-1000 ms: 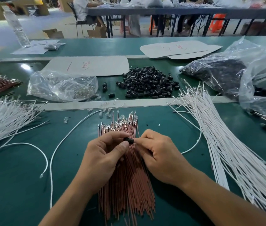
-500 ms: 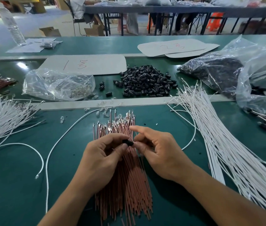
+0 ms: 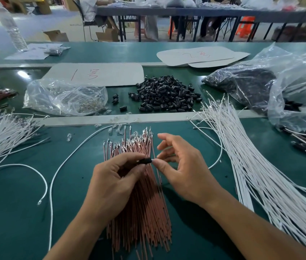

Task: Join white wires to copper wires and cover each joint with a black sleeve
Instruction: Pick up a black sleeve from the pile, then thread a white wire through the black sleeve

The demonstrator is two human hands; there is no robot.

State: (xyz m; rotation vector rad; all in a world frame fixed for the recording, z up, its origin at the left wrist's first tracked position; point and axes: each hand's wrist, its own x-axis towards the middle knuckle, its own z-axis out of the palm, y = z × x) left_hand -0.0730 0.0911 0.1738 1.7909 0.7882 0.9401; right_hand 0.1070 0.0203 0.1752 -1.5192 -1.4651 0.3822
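The left hand (image 3: 114, 177) pinched a black sleeve (image 3: 146, 160) between thumb and forefinger, just above the bundle of copper wires (image 3: 141, 212) lying on the green tabletop (image 3: 17, 212). The right hand (image 3: 185, 171) was beside it, its fingers (image 3: 169, 138) spread wide and relaxed, holding nothing. Its thumb tip sat at the sleeve's right end, but I could not tell whether it was touching. A fan of white wires (image 3: 257, 175) lay to the right and a second white bunch (image 3: 2, 134) to the left. Beyond the copper wires, a heap of black sleeves (image 3: 167, 96) sat near a clear plastic bag (image 3: 64, 98) of small metal parts.
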